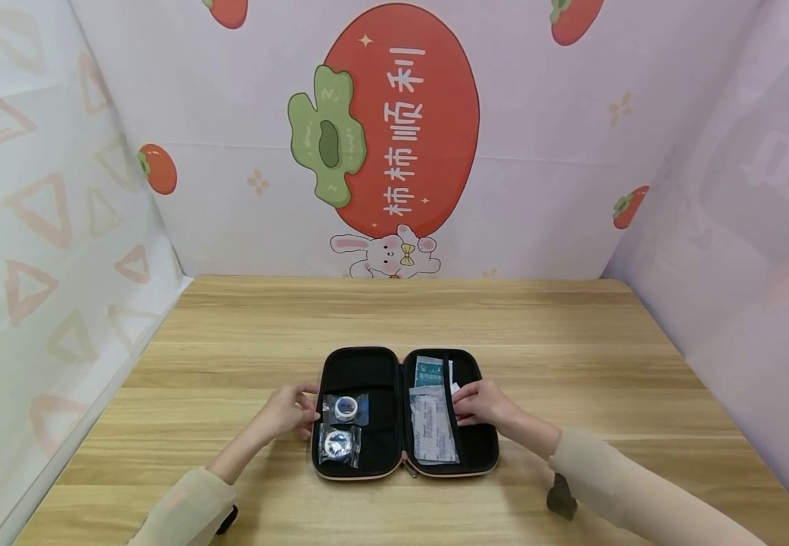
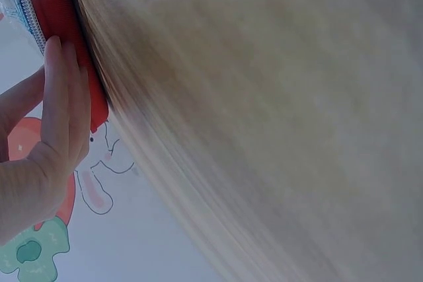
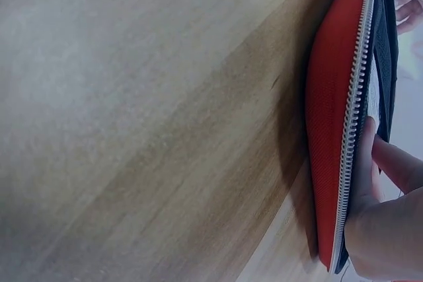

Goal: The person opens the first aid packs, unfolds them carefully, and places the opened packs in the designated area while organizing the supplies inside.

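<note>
A zippered case [image 1: 382, 425] lies unfolded on the table, black inside; its outer shell [image 3: 334, 97] is red in the wrist views. Against the left half's outer side, my left hand [image 1: 289, 412] rests with straight fingers [image 2: 58, 97]. Two clear-wrapped rolls, one upper [image 1: 346, 409] and one lower [image 1: 337, 445], lie in that half. My right hand [image 1: 486, 404] reaches into the right half, fingertips by the black strap [image 1: 450, 413] and a small white item [image 1: 455, 387]; I cannot tell whether it pinches that item. Left of the strap are a teal packet [image 1: 429, 372] and a pale packet [image 1: 433, 426].
The wood-grain table [image 1: 394, 311] runs back to a wall sheet [image 1: 230, 220] printed with persimmons and a rabbit. White patterned sheets hang along the left [image 1: 39, 227] and right [image 1: 742, 250] sides. A zipper pull [image 1: 410, 469] sits at the case's near edge.
</note>
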### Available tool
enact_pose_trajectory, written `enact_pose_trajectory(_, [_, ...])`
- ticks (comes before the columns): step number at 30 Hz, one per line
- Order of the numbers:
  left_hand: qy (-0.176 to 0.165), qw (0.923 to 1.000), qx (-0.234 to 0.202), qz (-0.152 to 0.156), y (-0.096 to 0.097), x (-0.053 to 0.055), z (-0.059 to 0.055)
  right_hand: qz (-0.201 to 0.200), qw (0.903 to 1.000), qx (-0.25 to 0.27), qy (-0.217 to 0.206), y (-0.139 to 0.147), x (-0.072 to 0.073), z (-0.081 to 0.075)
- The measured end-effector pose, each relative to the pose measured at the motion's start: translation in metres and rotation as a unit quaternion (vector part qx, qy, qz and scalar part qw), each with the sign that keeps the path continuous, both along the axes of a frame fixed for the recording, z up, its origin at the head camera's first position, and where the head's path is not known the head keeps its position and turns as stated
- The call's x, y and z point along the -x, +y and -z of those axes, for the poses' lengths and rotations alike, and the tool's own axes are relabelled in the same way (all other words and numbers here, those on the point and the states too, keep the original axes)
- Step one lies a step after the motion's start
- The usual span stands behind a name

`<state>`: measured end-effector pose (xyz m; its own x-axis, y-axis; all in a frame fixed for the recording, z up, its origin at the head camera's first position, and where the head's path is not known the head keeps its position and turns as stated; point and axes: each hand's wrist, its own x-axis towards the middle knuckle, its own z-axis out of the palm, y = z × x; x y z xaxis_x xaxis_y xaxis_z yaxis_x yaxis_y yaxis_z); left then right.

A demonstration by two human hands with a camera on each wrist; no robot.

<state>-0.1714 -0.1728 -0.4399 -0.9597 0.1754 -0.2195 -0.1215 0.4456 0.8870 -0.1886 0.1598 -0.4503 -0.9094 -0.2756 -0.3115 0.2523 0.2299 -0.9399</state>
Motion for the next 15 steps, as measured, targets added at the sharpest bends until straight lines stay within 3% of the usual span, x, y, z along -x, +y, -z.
enact_pose_trajectory(6, [0.004,1.0,0.002,-0.002,0.0,0.0003,-0.0001,0.001,0.9996,-0.026,0.015,-0.0019,0.0,-0.0026])
enact_pose_trajectory(15, [0.002,1.0,-0.007,0.001,0.0005,-0.0017,-0.0025,-0.034,0.9977,-0.03,0.051,0.0057,-0.0007,-0.0055])
